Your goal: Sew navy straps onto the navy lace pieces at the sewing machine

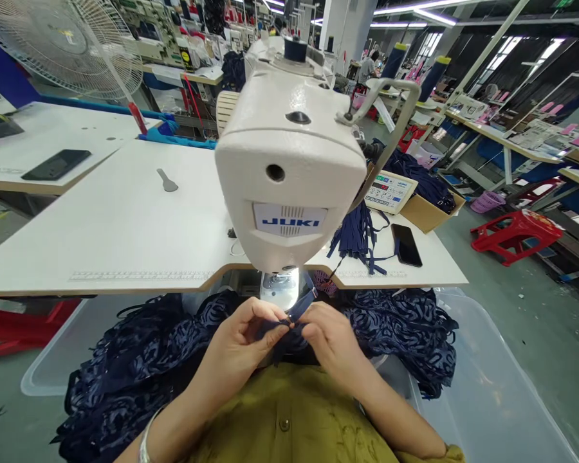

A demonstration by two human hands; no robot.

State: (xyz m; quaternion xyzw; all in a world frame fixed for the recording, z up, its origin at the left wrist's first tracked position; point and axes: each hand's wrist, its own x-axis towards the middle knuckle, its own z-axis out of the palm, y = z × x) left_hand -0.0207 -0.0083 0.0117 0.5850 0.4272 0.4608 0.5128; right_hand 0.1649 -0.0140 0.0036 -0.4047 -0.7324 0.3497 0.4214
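Observation:
My left hand (244,337) pinches a narrow navy strap (303,305) between thumb and forefinger, just below the needle area of the white sewing machine (289,161). Close beside it, the fingers of my right hand (332,337) are closed on the same strap. A small metal-coloured fitting (314,292) shows on the strap's upper part. Between my fingertips is a tiny piece too small to make out. Navy patterned fabric pieces (145,360) are heaped under my arms, on both sides of my lap.
Clear plastic bins (502,379) hold the fabric below the white tabletop (139,212). Cut navy straps (356,233), a phone (406,245) and a cardboard box (427,215) stand right of the machine. A grey flat tool (166,181) lies left; a fan (62,45) stands beyond.

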